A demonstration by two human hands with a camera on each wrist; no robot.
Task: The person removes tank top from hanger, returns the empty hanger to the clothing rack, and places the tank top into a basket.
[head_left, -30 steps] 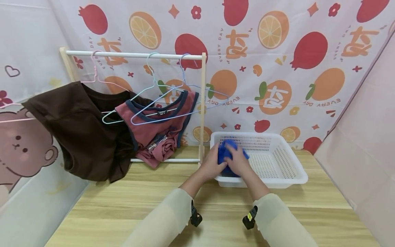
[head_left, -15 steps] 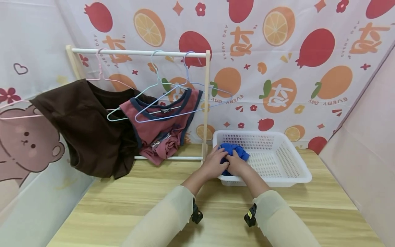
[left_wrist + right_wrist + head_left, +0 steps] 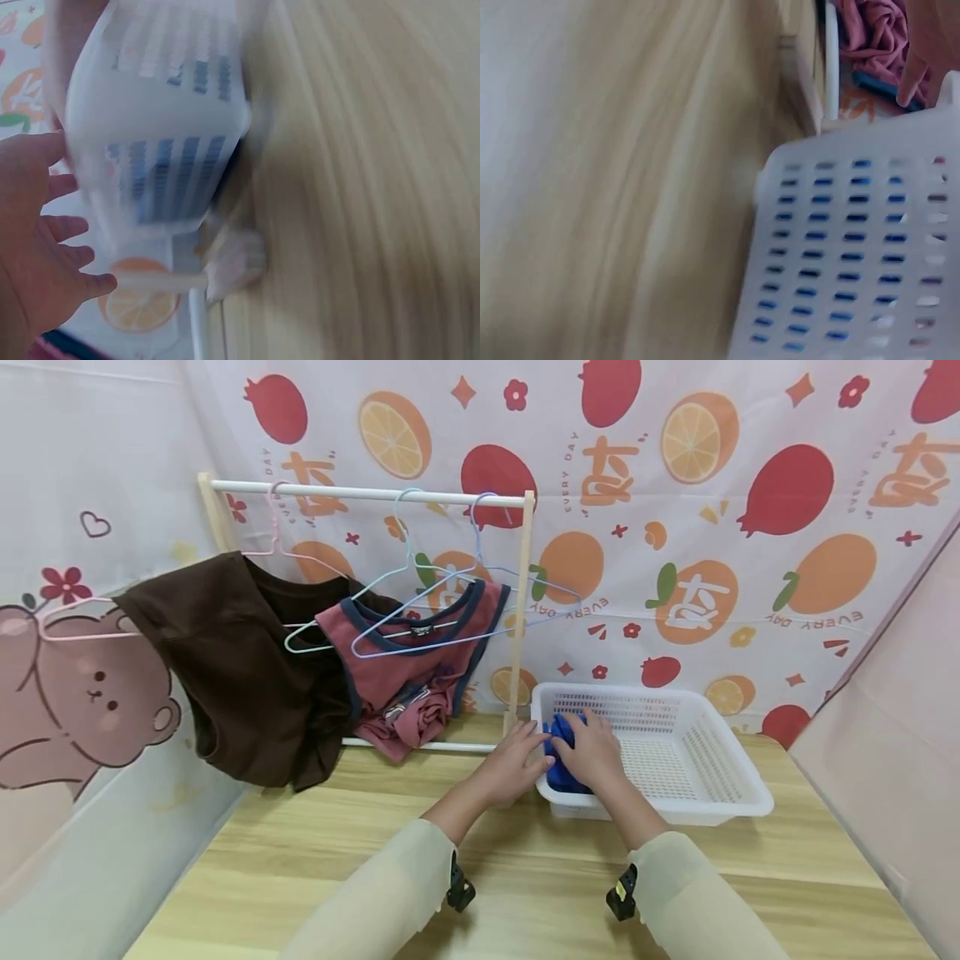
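In the head view, a crumpled blue cloth (image 3: 567, 777) lies at the left end of a white plastic basket (image 3: 723, 768). My right hand (image 3: 596, 753) reaches into the basket and rests its fingers on the cloth, covering part of it. Beside the basket's left rim is my left hand (image 3: 512, 767), its fingertips right at the rim. The left wrist view shows the left hand (image 3: 41, 240) with spread fingers and nothing in its palm. Blue shows through the slots of the basket (image 3: 840, 247) in the right wrist view.
Left of the basket stands a clothes rack (image 3: 367, 492) with pink, green and blue hangers. A dark brown garment (image 3: 255, 685) and a dusty-red sleeveless top (image 3: 420, 668) hang there. Everything stands on a wood-grain table (image 3: 525, 877), with a fruit-print sheet (image 3: 637, 568) behind.
Both hands were together on the blue cloth; the left has drawn back to the basket's left rim, while the right has shifted over the cloth. The head view has turned slightly left.
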